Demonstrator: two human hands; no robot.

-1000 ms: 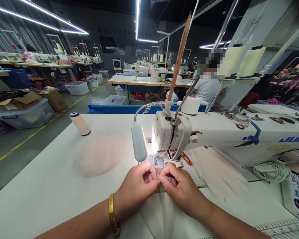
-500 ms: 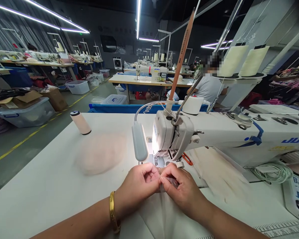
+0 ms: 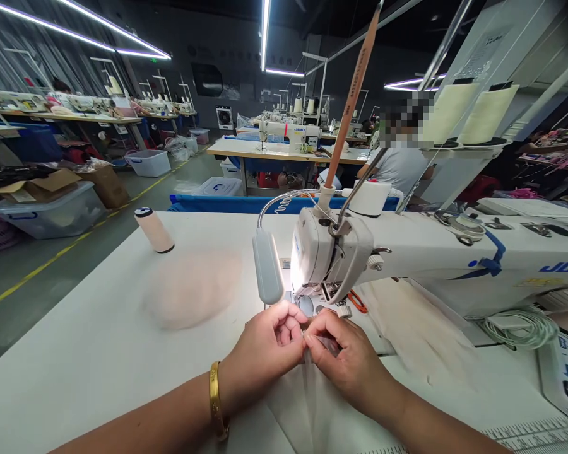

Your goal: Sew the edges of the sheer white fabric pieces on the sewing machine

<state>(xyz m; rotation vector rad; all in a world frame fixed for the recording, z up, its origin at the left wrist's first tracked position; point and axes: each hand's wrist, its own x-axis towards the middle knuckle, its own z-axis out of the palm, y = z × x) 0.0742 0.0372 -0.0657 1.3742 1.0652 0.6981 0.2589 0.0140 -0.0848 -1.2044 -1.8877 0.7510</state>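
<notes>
Pinching sheer, pale fabric (image 3: 307,403) seems the step: left hand (image 3: 264,350) and right hand (image 3: 353,359) clamp it, near side of the white sewing machine (image 3: 421,252); next likely needs even grip.

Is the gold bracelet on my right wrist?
No, the gold bracelet sits at the base of your left hand.

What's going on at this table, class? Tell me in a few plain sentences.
A person is handling sheer pale fabric at a sewing machine. The left hand and right hand pinch it with their fingertips close together, just in front of the machine's head. The fabric trails from the hands toward the person. A lit lamp shines beside the machine's head, and a peach spool stands farther left on the table.
</notes>
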